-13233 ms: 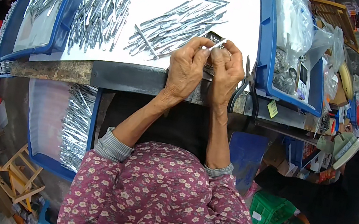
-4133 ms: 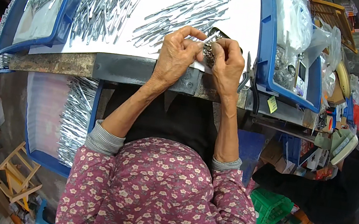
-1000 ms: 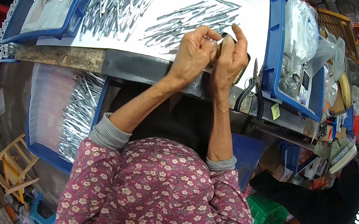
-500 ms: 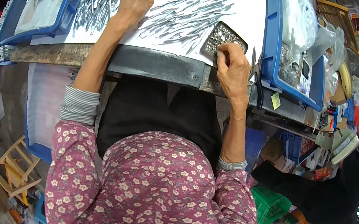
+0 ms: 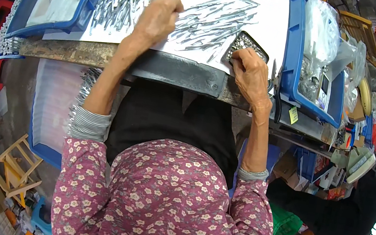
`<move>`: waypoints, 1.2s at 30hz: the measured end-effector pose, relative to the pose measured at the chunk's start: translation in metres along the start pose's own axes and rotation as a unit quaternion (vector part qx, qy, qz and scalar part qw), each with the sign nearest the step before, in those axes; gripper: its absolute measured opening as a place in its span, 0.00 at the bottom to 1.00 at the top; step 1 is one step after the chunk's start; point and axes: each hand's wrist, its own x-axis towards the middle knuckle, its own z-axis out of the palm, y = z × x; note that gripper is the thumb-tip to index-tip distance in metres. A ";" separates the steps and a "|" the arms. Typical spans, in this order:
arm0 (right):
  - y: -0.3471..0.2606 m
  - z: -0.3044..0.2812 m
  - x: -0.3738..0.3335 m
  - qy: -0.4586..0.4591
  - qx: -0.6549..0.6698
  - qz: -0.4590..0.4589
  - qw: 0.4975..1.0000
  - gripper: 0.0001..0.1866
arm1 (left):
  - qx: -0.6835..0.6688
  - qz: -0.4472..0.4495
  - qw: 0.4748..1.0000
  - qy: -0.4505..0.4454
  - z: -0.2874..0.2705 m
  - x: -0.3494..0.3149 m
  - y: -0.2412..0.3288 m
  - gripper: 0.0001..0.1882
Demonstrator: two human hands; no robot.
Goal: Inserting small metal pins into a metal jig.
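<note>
Thin silvery metal strips lie on the white tabletop in two heaps, a left heap point(image 5: 120, 4) and a right heap point(image 5: 214, 22). My left hand point(image 5: 156, 21) is over the space between them, its fingers curled together toward the right heap; what they hold, if anything, is hidden. A small dark tray point(image 5: 264, 58) with little round shiny metal pieces stands near the table's front edge. At its near side, my right hand point(image 5: 253, 76) has thumb and forefinger pinched together. Anything between those fingertips is too small to make out.
A blue bin point(image 5: 83, 13) of more strips stands at the left. Another blue bin point(image 5: 292, 50), holding plastic bags, is at the right. Beside it, a dark-handled cutting tool point(image 5: 278, 102) hangs over the table edge. Another person point(image 5: 351, 209) is at the far right.
My left hand has come back from the far part of the left heap, moving nearer and to the right. My right hand stays by the small tray. The whole view has shifted slightly.
</note>
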 end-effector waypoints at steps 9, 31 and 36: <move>0.004 0.001 0.010 -0.076 -0.044 -0.002 0.996 0.03 | -0.010 0.010 1.000 -0.019 0.006 -0.017 0.007 0.08; 0.014 -0.005 -0.008 -0.008 0.203 0.081 0.976 0.04 | -0.054 0.068 0.987 0.136 0.009 -0.029 0.024 0.05; 0.009 -0.008 -0.009 -0.006 0.337 0.169 0.926 0.05 | -0.352 -0.002 0.935 0.048 0.013 -0.036 0.038 0.08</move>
